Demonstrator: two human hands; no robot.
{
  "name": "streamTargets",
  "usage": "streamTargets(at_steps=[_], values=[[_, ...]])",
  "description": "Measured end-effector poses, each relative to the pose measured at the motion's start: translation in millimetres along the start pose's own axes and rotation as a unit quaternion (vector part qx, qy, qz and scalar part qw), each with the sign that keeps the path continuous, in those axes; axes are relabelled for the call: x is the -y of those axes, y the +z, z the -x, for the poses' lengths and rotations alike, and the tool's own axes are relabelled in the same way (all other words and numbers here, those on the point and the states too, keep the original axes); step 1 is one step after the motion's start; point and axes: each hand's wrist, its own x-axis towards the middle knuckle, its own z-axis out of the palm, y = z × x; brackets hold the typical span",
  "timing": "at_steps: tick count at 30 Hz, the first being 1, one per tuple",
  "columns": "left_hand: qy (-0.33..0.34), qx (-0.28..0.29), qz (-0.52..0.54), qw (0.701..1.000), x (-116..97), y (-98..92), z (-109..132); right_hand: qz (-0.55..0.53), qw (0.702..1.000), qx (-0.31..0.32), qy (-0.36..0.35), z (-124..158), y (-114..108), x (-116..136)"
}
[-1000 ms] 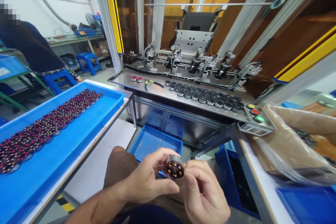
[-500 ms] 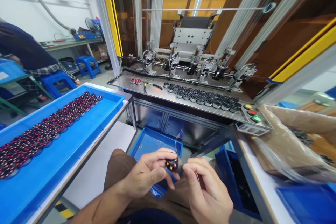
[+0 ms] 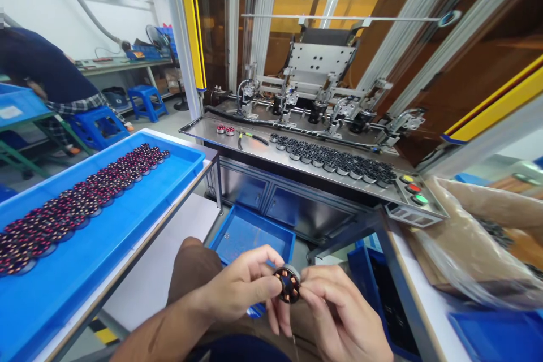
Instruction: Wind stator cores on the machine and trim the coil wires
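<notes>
Copper-wound stator [image 3: 289, 283] tilts, nearly end-on toward the camera.

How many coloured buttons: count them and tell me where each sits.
3, in a row at the right end of the bench: the yellow button farthest back, the red button in the middle, the green button nearest. None looks hidden.

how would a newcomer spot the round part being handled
Start at the big machine and its metal ledge, then look lower, between the left hand and the right hand. The round part there shows copper-coloured coils inside a dark ring. Unlike the dark parts on the ledge and those in the blue tray, it is held.
</notes>
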Motion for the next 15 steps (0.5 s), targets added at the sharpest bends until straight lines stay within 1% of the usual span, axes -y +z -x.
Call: streamTargets(at_steps=[2, 5, 7, 8, 9, 10, 12, 14, 15], values=[[0.019, -0.013, -0.005, 1.000, 2, -0.8, 0, 0.013, 1.000, -0.001, 0.010, 1, 1, -1], [0.065, -0.045, -0.031, 0.996, 3, 2.1, 2, 0.004, 0.999, -0.026, 0.047, 5, 6, -1], [0.111, -0.079, -0.081, 0.987, 4, 4.9, 4, -0.023, 0.995, -0.050, 0.084, 9, 10, 0], [0.140, -0.099, -0.125, 0.977, 4, 6.0, 5, -0.040, 0.991, -0.063, 0.109, 11, 12, 0], [0.175, -0.119, -0.181, 0.960, 4, 6.6, 5, -0.061, 0.986, -0.073, 0.139, 13, 15, 0], [0.214, -0.136, -0.245, 0.936, 5, 6.9, 6, -0.085, 0.978, -0.079, 0.176, 15, 17, 0], [0.289, -0.150, -0.371, 0.870, 5, 6.2, 7, -0.152, 0.950, -0.085, 0.261, 19, 22, -2], [0.338, -0.145, -0.457, 0.810, 3, 5.2, 7, -0.240, 0.902, -0.086, 0.348, 21, 28, -4], [0.350, -0.143, -0.484, 0.789, 3, 4.9, 7, -0.285, 0.873, -0.088, 0.386, 22, 30, -5]])
